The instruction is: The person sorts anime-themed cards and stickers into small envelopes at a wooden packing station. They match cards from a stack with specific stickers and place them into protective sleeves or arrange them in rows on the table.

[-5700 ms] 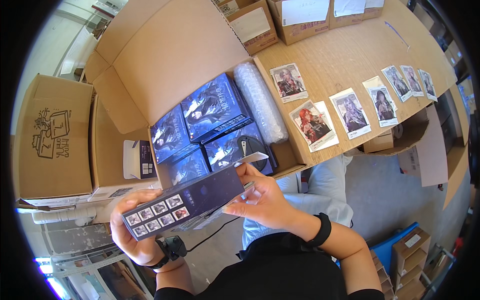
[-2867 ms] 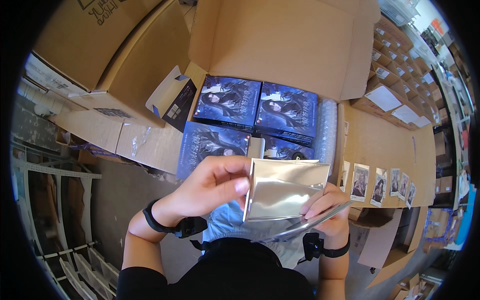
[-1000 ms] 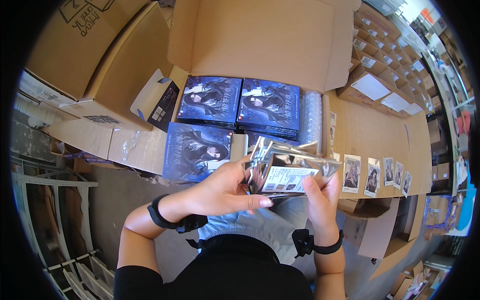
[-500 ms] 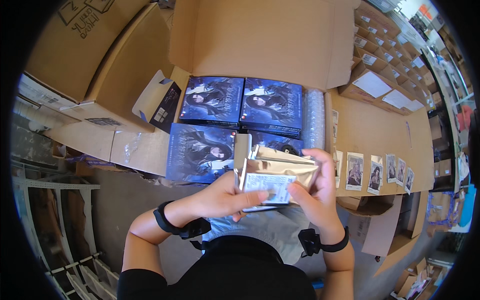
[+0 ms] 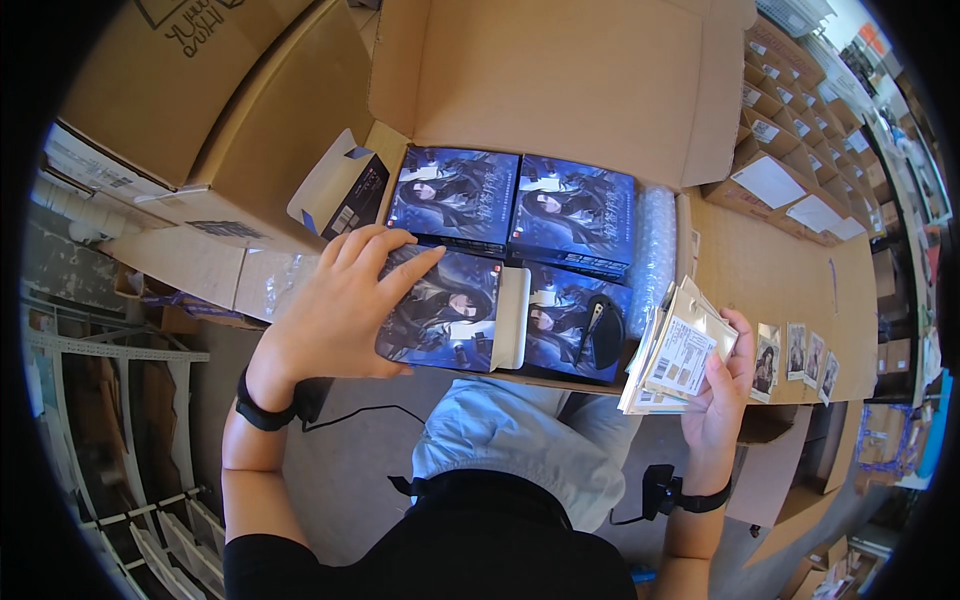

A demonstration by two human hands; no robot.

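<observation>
My left hand [image 5: 335, 310] spans the left end of an open-flapped blue box [image 5: 455, 308], thumb along its near edge and fingers over its far side. A pale flap stands out from this box's right end. Off to the right, my right hand [image 5: 722, 385] grips a fanned stack of gold foil packets [image 5: 668, 335]; its thumb presses on a white label [image 5: 684, 355] on the front one. Between the hands, a black rounded object [image 5: 604, 335] with a pale edge lies on another blue box [image 5: 555, 315].
More blue boxes [image 5: 455, 195] fill the open carton [image 5: 560, 85], with a bubble-wrap roll [image 5: 652, 250] along its right side. Photo cards [image 5: 797, 350] line the right tabletop. A divided cardboard organizer [image 5: 790, 140] stands behind them. Large cartons [image 5: 265, 120] and an opened small box [image 5: 345, 190] stand left.
My left hand has let go of the packets and moved left onto the near-left blue box. My right hand has carried the packets to the right. The whole view has shifted slightly.
</observation>
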